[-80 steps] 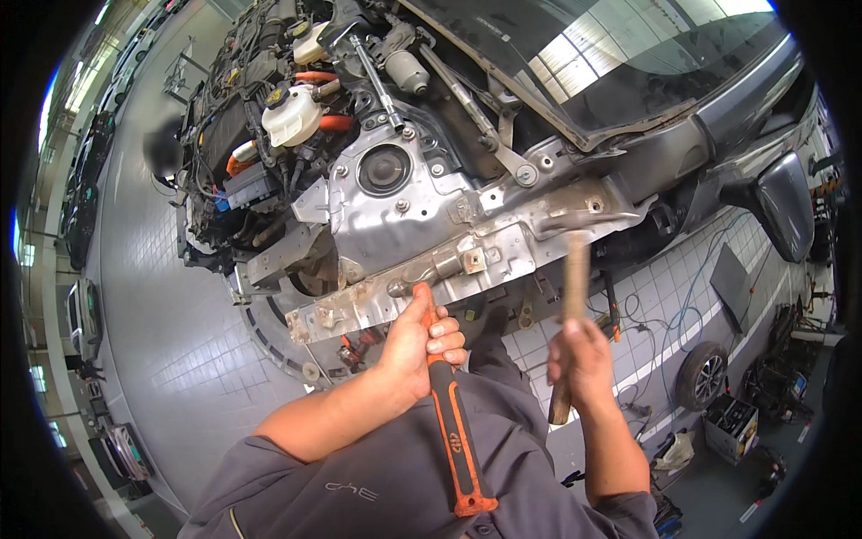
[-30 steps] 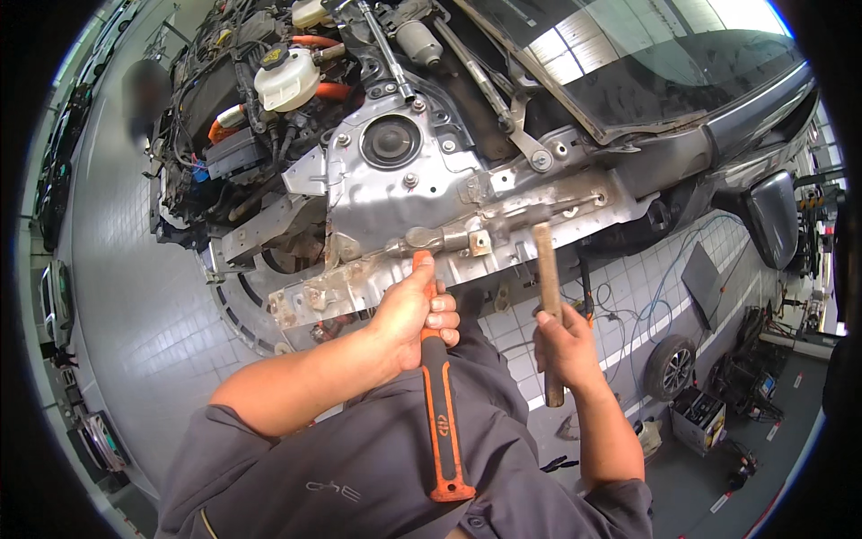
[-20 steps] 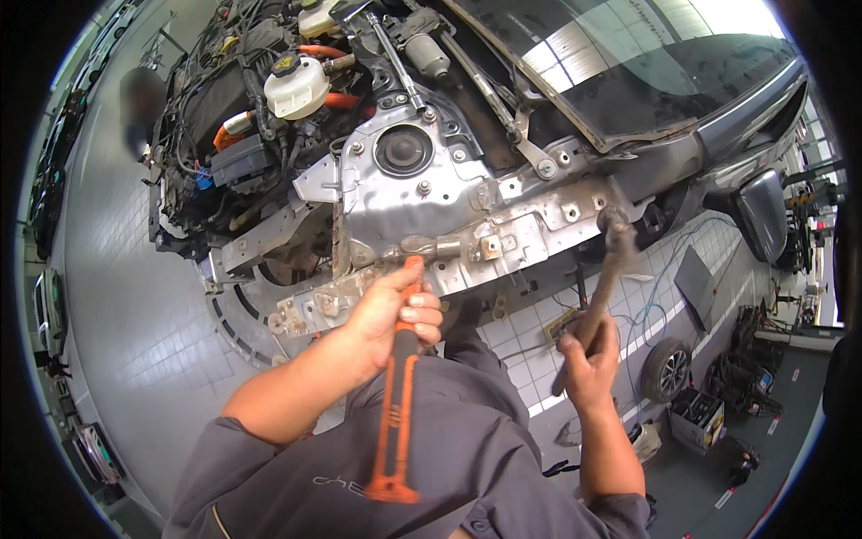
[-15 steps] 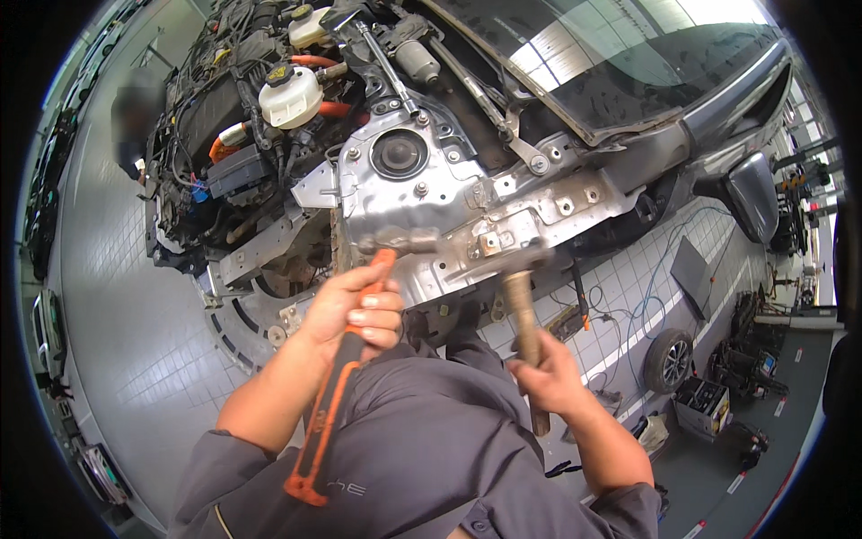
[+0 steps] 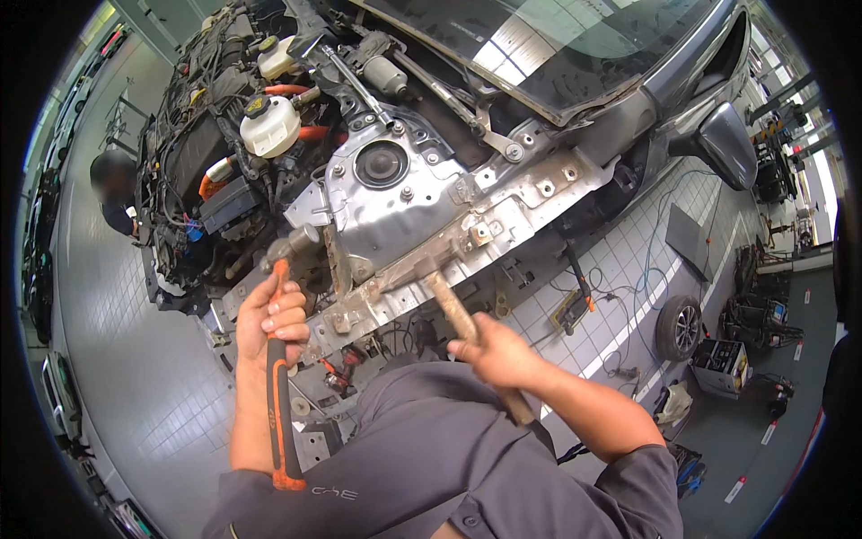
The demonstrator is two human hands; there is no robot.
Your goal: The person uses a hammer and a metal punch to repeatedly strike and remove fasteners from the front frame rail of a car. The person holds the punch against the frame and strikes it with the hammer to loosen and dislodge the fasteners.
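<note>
- Fingers of the left hand (image 5: pixel 274 321) are wrapped around the black-and-orange hammer (image 5: pixel 278 409), its head raised by the near-left end of the metal rail (image 5: pixel 525 210) — whether it touches anything, I cannot tell.
- Fingers of the right hand (image 5: pixel 503 356) grip the wooden-handled hammer (image 5: pixel 451 307); its blurred head is over the rail's near edge, contact unclear.
- Just beyond both hands, the rail runs from near left to far right, brown-marked and scuffed.
- Done, judging by the exposed metal: outer panels are off, leaving the rail and silver strut tower (image 5: pixel 395 225) bare.
- Left, probably: more hammer work — the surface looks rough, though its final shape cannot be judged.
- Farther left, engine parts and a white reservoir (image 5: pixel 271 128) sit uncovered.
</note>
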